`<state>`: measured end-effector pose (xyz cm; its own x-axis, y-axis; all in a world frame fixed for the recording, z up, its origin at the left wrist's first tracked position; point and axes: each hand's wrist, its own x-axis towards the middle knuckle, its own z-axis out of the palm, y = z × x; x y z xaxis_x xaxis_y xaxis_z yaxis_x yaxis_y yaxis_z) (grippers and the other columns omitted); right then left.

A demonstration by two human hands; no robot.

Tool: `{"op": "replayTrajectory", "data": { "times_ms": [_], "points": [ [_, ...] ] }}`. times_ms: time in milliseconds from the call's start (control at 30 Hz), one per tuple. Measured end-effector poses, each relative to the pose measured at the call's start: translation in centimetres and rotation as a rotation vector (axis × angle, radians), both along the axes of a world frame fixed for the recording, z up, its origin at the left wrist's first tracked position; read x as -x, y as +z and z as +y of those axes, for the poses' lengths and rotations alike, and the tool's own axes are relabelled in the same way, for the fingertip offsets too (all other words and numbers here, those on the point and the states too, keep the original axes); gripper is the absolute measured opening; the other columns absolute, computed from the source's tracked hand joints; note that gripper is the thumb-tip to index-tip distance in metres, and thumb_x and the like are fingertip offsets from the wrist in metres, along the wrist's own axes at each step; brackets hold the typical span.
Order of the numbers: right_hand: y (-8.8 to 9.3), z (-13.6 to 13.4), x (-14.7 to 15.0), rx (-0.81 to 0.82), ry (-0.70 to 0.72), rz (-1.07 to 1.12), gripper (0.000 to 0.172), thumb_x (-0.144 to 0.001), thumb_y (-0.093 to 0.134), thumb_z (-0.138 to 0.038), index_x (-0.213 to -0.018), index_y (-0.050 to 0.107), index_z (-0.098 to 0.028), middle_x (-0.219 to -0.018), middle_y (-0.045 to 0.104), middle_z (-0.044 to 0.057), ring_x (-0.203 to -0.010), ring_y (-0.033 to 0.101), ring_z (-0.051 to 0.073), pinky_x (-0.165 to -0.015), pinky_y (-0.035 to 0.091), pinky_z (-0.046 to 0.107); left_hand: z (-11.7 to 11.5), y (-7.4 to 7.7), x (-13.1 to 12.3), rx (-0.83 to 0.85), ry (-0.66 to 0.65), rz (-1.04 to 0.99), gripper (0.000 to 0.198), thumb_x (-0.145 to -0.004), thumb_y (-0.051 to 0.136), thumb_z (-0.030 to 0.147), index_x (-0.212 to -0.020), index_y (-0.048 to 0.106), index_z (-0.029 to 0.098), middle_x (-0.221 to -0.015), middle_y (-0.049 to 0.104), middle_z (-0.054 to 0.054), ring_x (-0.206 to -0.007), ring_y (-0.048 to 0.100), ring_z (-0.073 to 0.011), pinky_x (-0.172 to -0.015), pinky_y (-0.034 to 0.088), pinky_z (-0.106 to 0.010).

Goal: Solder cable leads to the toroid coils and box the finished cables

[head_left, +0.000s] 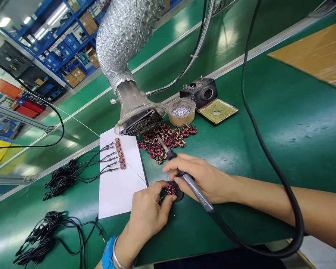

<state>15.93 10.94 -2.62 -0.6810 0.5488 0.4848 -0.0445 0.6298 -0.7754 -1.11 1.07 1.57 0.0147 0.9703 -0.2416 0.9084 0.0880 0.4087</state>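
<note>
My left hand (148,215) is closed in a pinch on a small red and copper toroid coil (170,190), which sits on a black round holder (177,191) on the green bench. My right hand (203,177) is wrapped round the handle of a soldering iron (192,186). The iron's tip points up and left over a pile of several similar coils (168,140). The iron's thick black cable (268,149) loops away to the right and up.
A silver fume duct with a fan mouth (140,121) hangs over the pile. A round dish of solder dross (181,111), a sponge tray (217,111) and a black iron stand (201,91) lie behind. Wired coils (120,153) rest on white paper (119,186); black wire bundles (60,177) lie left.
</note>
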Motion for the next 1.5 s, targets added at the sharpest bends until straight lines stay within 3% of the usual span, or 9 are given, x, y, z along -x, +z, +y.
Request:
{"op": "replayTrajectory", "data": {
  "times_ms": [100, 333, 433, 567, 733, 833, 967, 1267, 1500],
  "points": [
    [-0.1, -0.3, 0.0, 0.005, 0.017, -0.033, 0.038, -0.078, 0.049, -0.001, -0.113, 0.053, -0.016, -0.081, 0.061, 0.003, -0.079, 0.055, 0.016, -0.07, 0.047, 0.026, 0.4, 0.3, 0.4, 0.017, -0.064, -0.028, 0.026, -0.089, 0.057, 0.026, -0.112, 0.066, 0.021, -0.052, 0.037, 0.008, -0.047, 0.035, -0.0115, -0.051, 0.026, -0.024],
    [0.5, -0.6, -0.3, 0.004, 0.042, 0.007, 0.043, -0.071, 0.051, -0.002, -0.111, 0.05, -0.017, -0.083, 0.062, 0.002, -0.078, 0.052, 0.017, -0.07, 0.045, 0.027, 0.5, 0.9, 1.9, -0.005, -0.075, -0.129, 0.027, -0.086, 0.063, 0.032, -0.111, 0.065, 0.022, -0.051, 0.032, 0.01, -0.046, 0.033, -0.0096, -0.048, 0.024, -0.022],
    [0.4, -0.8, 0.0, -0.079, 0.043, 0.034, 0.038, -0.074, 0.051, -0.002, -0.109, 0.051, -0.017, -0.082, 0.061, 0.003, -0.075, 0.049, 0.017, -0.067, 0.044, 0.027, 0.1, 0.8, 2.2, -0.135, -0.115, -0.147, 0.021, -0.088, 0.059, 0.028, -0.105, 0.065, 0.019, -0.053, 0.043, 0.008, -0.046, 0.039, -0.0092, -0.048, 0.029, -0.022],
    [0.1, -1.2, 0.9, -0.194, -0.019, 0.064, 0.028, -0.082, 0.048, -0.003, -0.107, 0.052, -0.016, -0.077, 0.058, 0.002, -0.069, 0.043, 0.016, -0.062, 0.038, 0.026, -0.2, -0.1, 2.2, -0.303, -0.183, -0.149, 0.012, -0.09, 0.053, 0.019, -0.094, 0.065, 0.019, -0.072, 0.067, 0.001, -0.056, 0.055, -0.0098, -0.057, 0.039, -0.022],
    [0.0, -1.9, 1.3, -0.369, -0.08, -0.068, 0.024, -0.087, 0.046, -0.01, -0.108, 0.054, -0.018, -0.071, 0.052, 0.002, -0.068, 0.037, 0.019, -0.06, 0.032, 0.03, -0.1, -0.6, 2.4, -0.381, -0.205, -0.079, 0.014, -0.091, 0.051, 0.015, -0.082, 0.062, 0.018, -0.062, 0.062, 0.001, -0.051, 0.053, -0.0107, -0.051, 0.035, -0.023],
    [0.0, -2.0, 1.2, -0.459, -0.098, -0.11, 0.023, -0.09, 0.045, -0.013, -0.11, 0.054, -0.019, -0.069, 0.049, 0.002, -0.068, 0.036, 0.02, -0.059, 0.029, 0.031, -0.3, -0.1, 2.4, -0.396, -0.218, -0.099, 0.008, -0.089, 0.054, 0.015, -0.089, 0.061, 0.018, -0.062, 0.062, 0.002, -0.049, 0.051, -0.0104, -0.049, 0.033, -0.023],
    [0.1, -1.7, 1.0, -0.38, -0.079, -0.052, 0.024, -0.087, 0.046, -0.009, -0.107, 0.053, -0.018, -0.072, 0.052, 0.002, -0.068, 0.038, 0.019, -0.059, 0.031, 0.03, -0.7, 0.1, 1.9, -0.46, -0.255, -0.094, 0.011, -0.084, 0.061, 0.018, -0.095, 0.061, 0.018, -0.069, 0.068, 0.001, -0.051, 0.055, -0.0111, -0.051, 0.037, -0.024],
    [0.5, -0.8, 0.2, -0.132, -0.021, 0.025, 0.042, -0.071, 0.046, -0.001, -0.109, 0.051, -0.017, -0.082, 0.06, 0.003, -0.074, 0.047, 0.018, -0.065, 0.044, 0.029, -0.9, -0.7, 1.6, -0.512, -0.323, -0.061, 0.009, -0.087, 0.061, 0.014, -0.093, 0.063, 0.02, -0.07, 0.071, 0.003, -0.056, 0.062, -0.0116, -0.056, 0.042, -0.025],
    [0.5, -0.9, 0.3, -0.129, 0.001, 0.035, 0.038, -0.074, 0.049, -0.003, -0.11, 0.051, -0.017, -0.079, 0.059, 0.002, -0.073, 0.047, 0.018, -0.063, 0.044, 0.028, -0.8, 0.2, 2.2, -0.465, -0.17, -0.079, 0.016, -0.082, 0.062, 0.017, -0.098, 0.063, 0.019, -0.069, 0.069, 0.002, -0.052, 0.056, -0.0112, -0.052, 0.04, -0.024]
  ]
}}
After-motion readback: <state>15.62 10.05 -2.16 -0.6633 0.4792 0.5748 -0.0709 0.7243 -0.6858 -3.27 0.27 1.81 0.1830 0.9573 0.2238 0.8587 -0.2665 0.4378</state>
